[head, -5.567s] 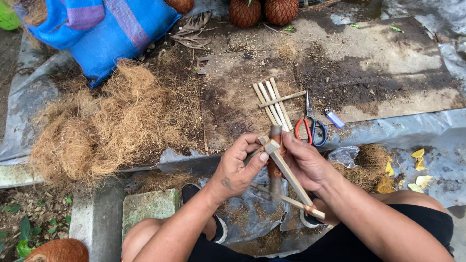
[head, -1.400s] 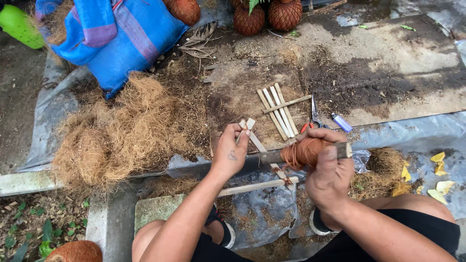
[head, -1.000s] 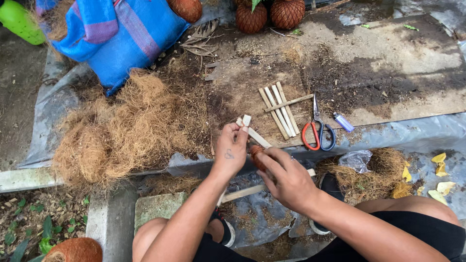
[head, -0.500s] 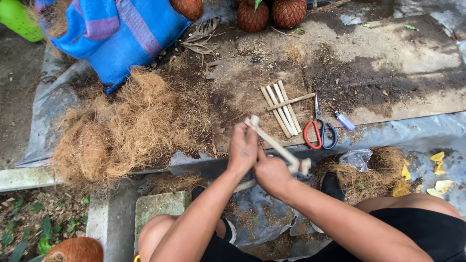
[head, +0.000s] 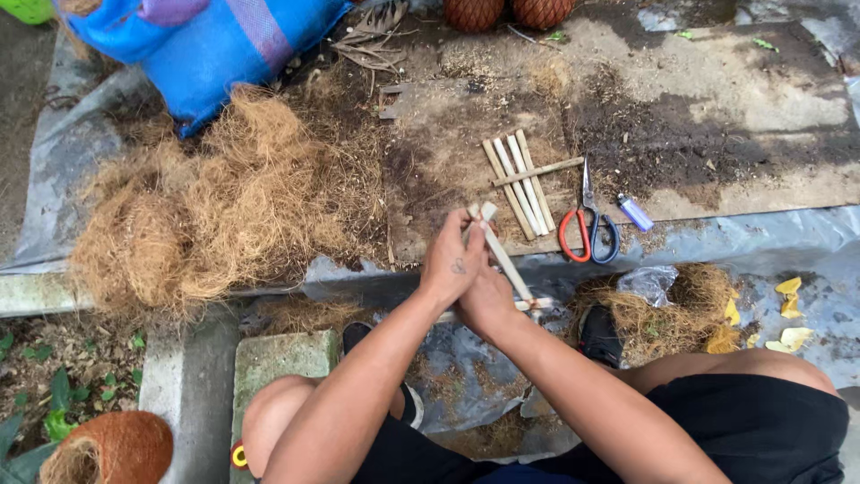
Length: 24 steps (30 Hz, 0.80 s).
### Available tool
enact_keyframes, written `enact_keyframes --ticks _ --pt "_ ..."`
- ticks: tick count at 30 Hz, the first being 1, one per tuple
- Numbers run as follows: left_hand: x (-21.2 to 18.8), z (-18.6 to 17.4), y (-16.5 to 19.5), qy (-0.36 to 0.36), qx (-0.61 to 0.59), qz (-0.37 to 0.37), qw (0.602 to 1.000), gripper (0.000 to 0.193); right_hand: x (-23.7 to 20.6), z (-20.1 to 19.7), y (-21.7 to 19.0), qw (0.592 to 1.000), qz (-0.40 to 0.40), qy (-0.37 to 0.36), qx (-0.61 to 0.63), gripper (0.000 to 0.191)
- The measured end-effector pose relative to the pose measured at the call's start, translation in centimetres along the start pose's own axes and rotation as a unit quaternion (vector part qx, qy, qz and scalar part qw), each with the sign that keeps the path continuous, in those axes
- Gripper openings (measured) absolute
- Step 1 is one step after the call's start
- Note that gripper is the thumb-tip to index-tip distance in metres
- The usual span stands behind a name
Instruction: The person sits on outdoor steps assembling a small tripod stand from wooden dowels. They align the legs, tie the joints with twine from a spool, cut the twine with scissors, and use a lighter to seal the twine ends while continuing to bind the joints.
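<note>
hands pressed together, left hand (head: 454,264) and right hand (head: 486,300) each in a closed grip on the bamboo sticks (head: 498,254).

Even daylight falls on an outdoor work spot: a soil-stained flat brown board (head: 717,99) lying on crinkled grey plastic sheeting (head: 770,237), with concrete blocks (head: 278,358) and leafy ground (head: 54,376) at the lower left.

Rough brown coir fibre (head: 215,202), smooth pale bamboo sticks (head: 518,179), glossy red plastic-handled scissors (head: 587,229).
</note>
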<state>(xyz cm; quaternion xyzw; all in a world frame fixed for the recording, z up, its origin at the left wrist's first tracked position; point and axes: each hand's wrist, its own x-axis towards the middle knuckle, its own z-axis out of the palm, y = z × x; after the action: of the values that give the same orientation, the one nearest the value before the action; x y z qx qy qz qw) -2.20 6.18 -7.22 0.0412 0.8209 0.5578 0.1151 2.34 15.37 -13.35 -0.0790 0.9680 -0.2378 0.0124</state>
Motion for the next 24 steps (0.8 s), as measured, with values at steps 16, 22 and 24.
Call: enact_keyframes --ticks 16,22,24 --pt "2.5 -4.0 0.0 -0.147 -0.093 0.038 0.984 0.029 2.4 -12.5 5.7 0.836 0.091 0.024 0.541 0.023" --pt "-0.5 -6.8 3.8 -0.225 -0.165 0.117 0.953 0.03 1.6 -11.1 6.9 0.73 0.058 -0.262 0.629 0.026" --pt "-1.1 -7.6 4.3 -0.242 -0.158 0.126 0.949 0.029 1.8 -11.8 7.4 0.765 0.017 -0.268 0.585 0.022"
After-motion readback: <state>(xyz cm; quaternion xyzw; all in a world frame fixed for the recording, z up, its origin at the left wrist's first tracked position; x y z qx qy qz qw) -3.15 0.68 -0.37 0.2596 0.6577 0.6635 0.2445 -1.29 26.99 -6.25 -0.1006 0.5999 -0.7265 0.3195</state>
